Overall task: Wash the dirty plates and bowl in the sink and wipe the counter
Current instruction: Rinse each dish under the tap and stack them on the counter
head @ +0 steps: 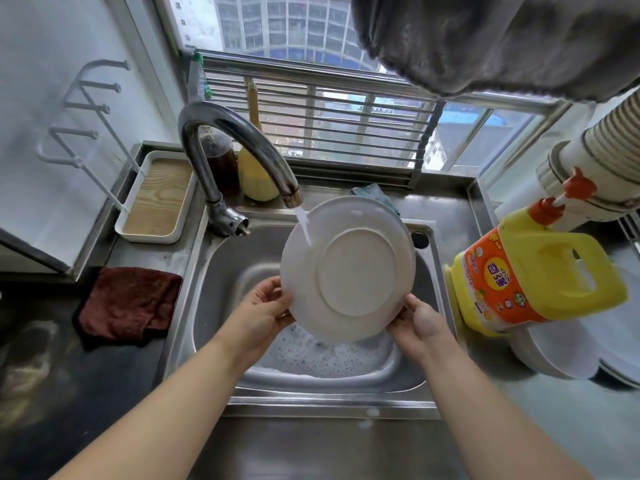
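Two hands hold one white plate point(348, 268) over the sink point(221, 271), its underside toward the camera: the left hand point(261, 313) grips the lower left rim, the right hand point(420, 323) the lower right rim. Water from the faucet point(239, 140) strikes the plate's upper left edge. Suds lie in the basin below. A dark red cloth point(130, 303) lies on the counter point(571, 427) beside the sink's left edge; a yellow detergent bottle point(533, 271) crowds its right edge.

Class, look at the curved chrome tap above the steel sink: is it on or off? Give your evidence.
On. A stream of water falls from the curved chrome tap onto the underside of the round white plate.
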